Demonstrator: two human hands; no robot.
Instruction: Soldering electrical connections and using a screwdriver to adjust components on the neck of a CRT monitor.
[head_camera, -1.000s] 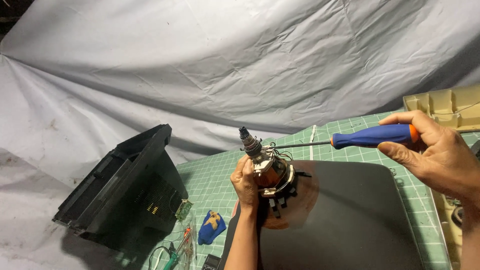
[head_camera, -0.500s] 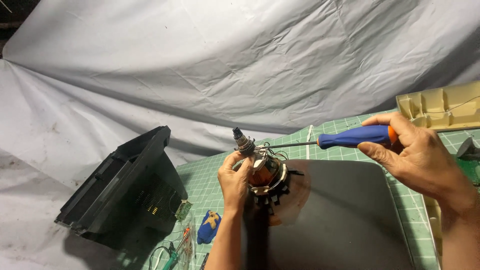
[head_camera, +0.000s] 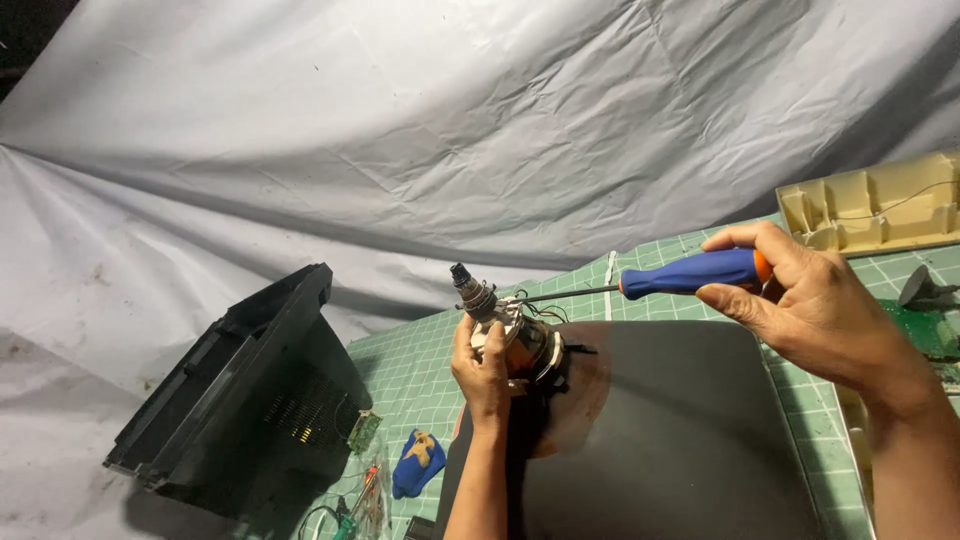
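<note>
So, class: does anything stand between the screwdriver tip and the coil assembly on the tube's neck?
Nothing visible does. The right hand holds the blue-handled screwdriver, whose shaft runs clear to the coil assembly. The left hand grips that assembly from the near side, below the tip.

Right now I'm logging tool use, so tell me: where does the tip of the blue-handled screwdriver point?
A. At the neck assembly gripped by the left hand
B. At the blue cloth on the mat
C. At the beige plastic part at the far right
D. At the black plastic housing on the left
A: the right hand holds the screwdriver level, its shaft reaching the neck assembly that the left hand grips.
</note>
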